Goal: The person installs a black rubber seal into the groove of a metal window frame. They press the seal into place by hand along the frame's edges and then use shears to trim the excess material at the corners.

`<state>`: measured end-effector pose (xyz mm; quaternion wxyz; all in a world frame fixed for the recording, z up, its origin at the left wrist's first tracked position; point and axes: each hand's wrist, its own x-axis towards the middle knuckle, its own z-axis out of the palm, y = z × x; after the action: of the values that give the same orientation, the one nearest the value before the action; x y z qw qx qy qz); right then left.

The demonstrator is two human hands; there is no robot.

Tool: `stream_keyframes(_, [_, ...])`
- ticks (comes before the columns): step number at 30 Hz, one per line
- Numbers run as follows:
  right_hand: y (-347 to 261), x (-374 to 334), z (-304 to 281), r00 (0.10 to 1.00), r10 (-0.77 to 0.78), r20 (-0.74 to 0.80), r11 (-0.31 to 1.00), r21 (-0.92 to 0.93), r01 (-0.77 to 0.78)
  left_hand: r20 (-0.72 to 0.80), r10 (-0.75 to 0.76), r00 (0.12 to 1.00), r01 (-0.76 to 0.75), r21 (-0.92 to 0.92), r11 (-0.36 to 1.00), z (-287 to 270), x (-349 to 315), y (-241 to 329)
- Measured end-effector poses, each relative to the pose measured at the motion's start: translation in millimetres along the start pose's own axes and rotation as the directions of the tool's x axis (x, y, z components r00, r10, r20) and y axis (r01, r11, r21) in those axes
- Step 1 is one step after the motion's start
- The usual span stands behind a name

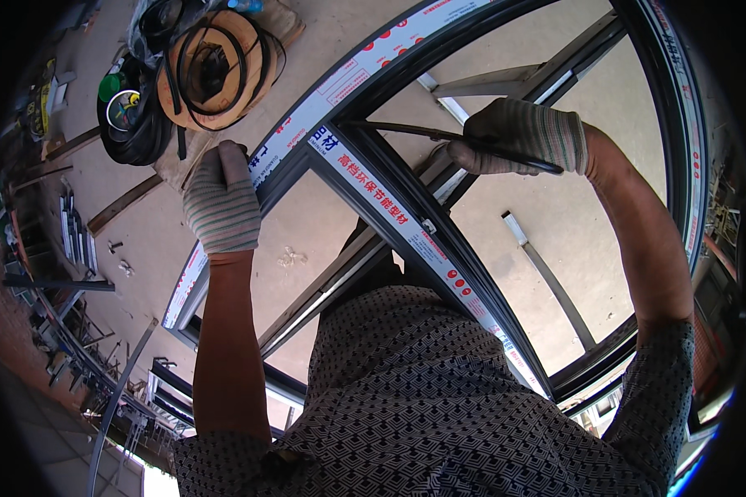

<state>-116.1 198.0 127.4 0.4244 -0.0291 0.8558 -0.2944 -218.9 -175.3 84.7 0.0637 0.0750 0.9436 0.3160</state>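
A large dark aluminium window frame (360,186), with printed protective film on its faces, lies raised in front of me. My right hand (526,137), in a striped knit glove with dark fingers, is closed round a black rubber sealing strip (414,129). The strip runs left from the hand to the corner where the crossbar meets the outer rail; its other end sticks out below the palm. My left hand (222,199), gloved alike, is closed at the outer edge of that rail. A small dark bit shows by its fingertips; what it holds is hidden.
Beyond my left hand are a coil of black strip on a brown disc (216,70) and a black bundle (133,124) with a white-rimmed roll. Metal supports (332,286) cross under the frame. A loose bar (551,282) lies below the right opening. Profiles (75,228) lie at far left.
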Motion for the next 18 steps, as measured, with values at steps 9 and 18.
stream_keyframes(9, [-9,0,-3,0.993,0.110,0.053,0.992,0.048,-0.113,-0.004,0.000,1.000,0.000,-0.016,1.000,-1,-3,-1])
stream_keyframes(18, [-10,-3,-2,0.997,-0.047,-0.056,0.999,-0.030,0.046,-0.001,-0.010,1.000,0.010,-0.033,0.999,-1,-4,-1])
